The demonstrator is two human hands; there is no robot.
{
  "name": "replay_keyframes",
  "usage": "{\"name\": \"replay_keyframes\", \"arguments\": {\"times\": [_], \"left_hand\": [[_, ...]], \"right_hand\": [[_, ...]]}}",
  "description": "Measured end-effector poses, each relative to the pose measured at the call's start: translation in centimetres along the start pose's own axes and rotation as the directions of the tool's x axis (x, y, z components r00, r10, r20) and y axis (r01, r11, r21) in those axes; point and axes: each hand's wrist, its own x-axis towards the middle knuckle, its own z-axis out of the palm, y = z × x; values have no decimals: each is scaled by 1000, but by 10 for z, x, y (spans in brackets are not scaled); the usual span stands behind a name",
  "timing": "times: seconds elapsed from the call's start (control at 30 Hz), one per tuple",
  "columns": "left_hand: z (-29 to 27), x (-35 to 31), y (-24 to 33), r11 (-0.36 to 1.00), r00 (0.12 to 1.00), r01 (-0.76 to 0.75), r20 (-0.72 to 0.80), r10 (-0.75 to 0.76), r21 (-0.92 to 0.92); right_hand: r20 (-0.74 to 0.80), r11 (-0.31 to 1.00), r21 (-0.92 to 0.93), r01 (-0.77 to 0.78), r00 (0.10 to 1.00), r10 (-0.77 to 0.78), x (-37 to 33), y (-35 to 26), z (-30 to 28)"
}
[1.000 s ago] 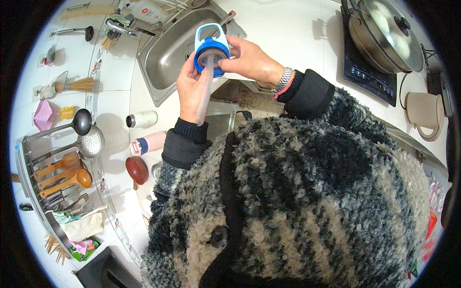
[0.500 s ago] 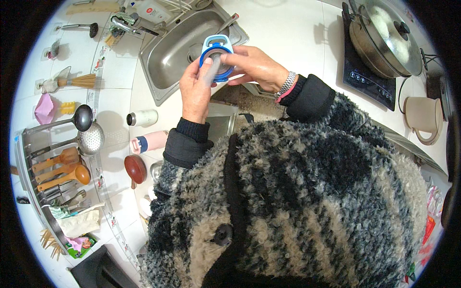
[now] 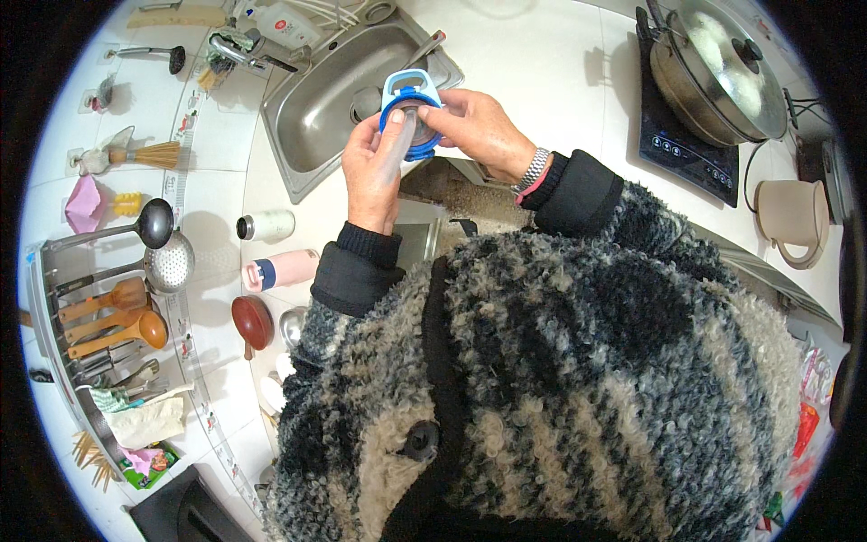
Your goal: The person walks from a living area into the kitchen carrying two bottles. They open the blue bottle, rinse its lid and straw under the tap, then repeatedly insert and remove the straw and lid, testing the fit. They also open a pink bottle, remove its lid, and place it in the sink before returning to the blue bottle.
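Between my two hands, over the near edge of the sink, is a blue bottle lid with a light-blue loop handle and its round inside turned up. A translucent straw-like piece sticks out from it along my left thumb. My left hand grips the lid's left side, thumb on top. My right hand, wearing a metal watch, holds the right side with its thumb and finger at the inner rim. The fingers beneath the lid are partly hidden.
The steel sink lies ahead, with a faucet at its left. A white bottle and a pink bottle lie on the counter at left, near a utensil rack. At right, a lidded pan stands on an induction cooker.
Both hands and the lid have shifted very slightly, with the lid tilted a little differently. The grip stays the same, and the straw-like piece still sticks out.
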Motion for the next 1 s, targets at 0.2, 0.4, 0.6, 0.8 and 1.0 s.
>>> {"name": "replay_keyframes", "arguments": {"times": [0.2, 0.4, 0.6, 0.8, 1.0], "left_hand": [[10, -5, 2, 995, 996, -87, -6, 87, 56], [13, -7, 3, 999, 1000, 11, 25, -12, 34], [12, -8, 1, 995, 1000, -8, 31, 5, 101], [6, -2, 6, 987, 994, -109, 45, 104, 120], [9, 0, 7, 985, 983, -170, 78, 167, 35]], "right_hand": [[-79, 991, 20, 130, 989, -128, 3, -8, 9], [15, 978, 182, -105, 994, 104, 1, -20, -10], [48, 973, 189, -131, 991, 124, -8, -24, -4], [183, 954, 233, -188, 972, 147, -9, -33, -14], [52, 997, 53, -47, 998, 45, -4, -21, -7]]}}
